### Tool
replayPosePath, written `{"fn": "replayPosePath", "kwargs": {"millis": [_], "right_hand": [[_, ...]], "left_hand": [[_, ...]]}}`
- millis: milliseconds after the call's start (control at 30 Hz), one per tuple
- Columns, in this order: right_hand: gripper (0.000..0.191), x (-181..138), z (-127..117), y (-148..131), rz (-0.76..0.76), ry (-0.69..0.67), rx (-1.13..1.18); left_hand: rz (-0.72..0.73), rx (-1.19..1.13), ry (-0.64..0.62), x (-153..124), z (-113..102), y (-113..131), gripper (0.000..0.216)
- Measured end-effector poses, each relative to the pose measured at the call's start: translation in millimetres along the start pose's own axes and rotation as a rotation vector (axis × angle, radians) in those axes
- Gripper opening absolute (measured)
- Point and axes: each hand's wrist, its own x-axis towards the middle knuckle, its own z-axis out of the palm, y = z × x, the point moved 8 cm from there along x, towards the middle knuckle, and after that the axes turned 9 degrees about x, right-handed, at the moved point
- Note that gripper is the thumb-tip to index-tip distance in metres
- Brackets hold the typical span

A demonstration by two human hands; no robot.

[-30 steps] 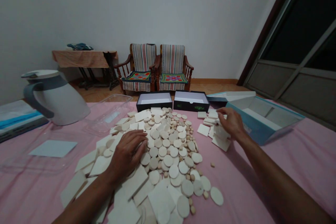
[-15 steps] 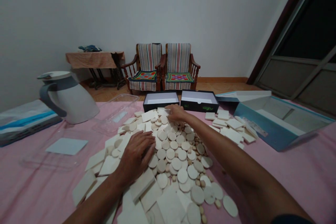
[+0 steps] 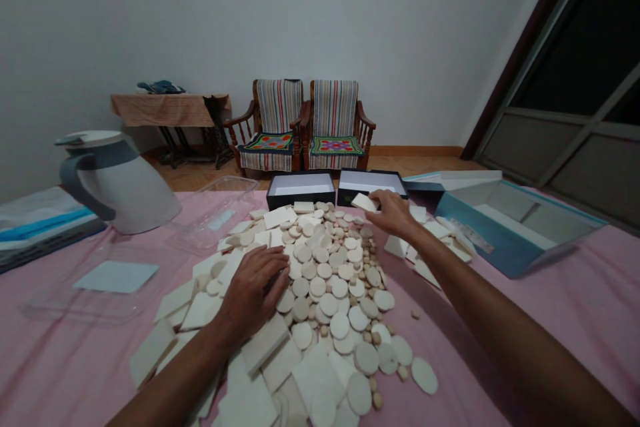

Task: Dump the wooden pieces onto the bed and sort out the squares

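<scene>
- Thing held: a pale, flat, four-sided tile, apparently of wood, lies right of centre in the frame. In the view it overlaps the front of a black, white-lined box; contact with the box cannot be told.
- Right hand: thumb and fingers pinch the tile along its right-hand edge. The left portion projects free beyond the fingertips, slightly tilted.
- Left hand: at centre-left, back upward, its fingers lie extended and close together over a mound of pale round discs and larger pale four-sided boards. They pinch nothing visible; the palm's underside is hidden.
- Handling (judged): the tile should be light and stiff, with a dry, matt face offering fair friction. It probably will not bend, though thin corners might chip.
- Hold (judged): opposite faces near one edge suit a thumb-and-finger pinch; for pieces lying flat, a raised or overlapping edge gives the best purchase.
- Surroundings: a loose cluster of pale square tiles lies at right of the frame, partly behind the right forearm and beside a blue cardboard box, on a pink cloth.
</scene>
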Motion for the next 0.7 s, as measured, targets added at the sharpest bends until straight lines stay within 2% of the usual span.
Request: {"fn": "replayPosePath", "kwargs": {"millis": [100,167,233,300,367,433,533,600,700], "right_hand": [[0.042,-20,-34,50,0.123,0.064,-0.140],[0.043,-33,-53,74,0.184,0.119,-0.211],[0.047,-42,-66,83,0.190,0.194,-0.237],[0.049,-49,-68,80,0.130,0.225,-0.177],[0.045,-54,-55,67,0.023,0.114,-0.002],[0.045,-64,-32,49,-0.070,-0.118,0.209],[0.066,-92,-3,26,-0.090,-0.446,0.317],[0.080,-110,8,19,-0.060,-0.549,0.246],[0.087,-129,21,9,-0.069,-0.592,0.188]], "left_hand": [[0.005,0.001,-0.002,0,1,0,0.011],[0.003,0.005,-0.004,0,2,-1,0.011],[0.001,0.010,0.000,0,2,-2,0.012],[0.005,0.016,0.012,0,-1,-2,0.012],[0.012,0.023,0.019,4,-7,1,0.014],[0.032,0.021,-0.009,12,-12,7,0.015],[0.109,-0.001,-0.150,35,-7,23,0.020],[0.167,-0.025,-0.268,56,7,35,0.026],[0.241,-0.027,-0.457,92,50,49,0.034]]}}
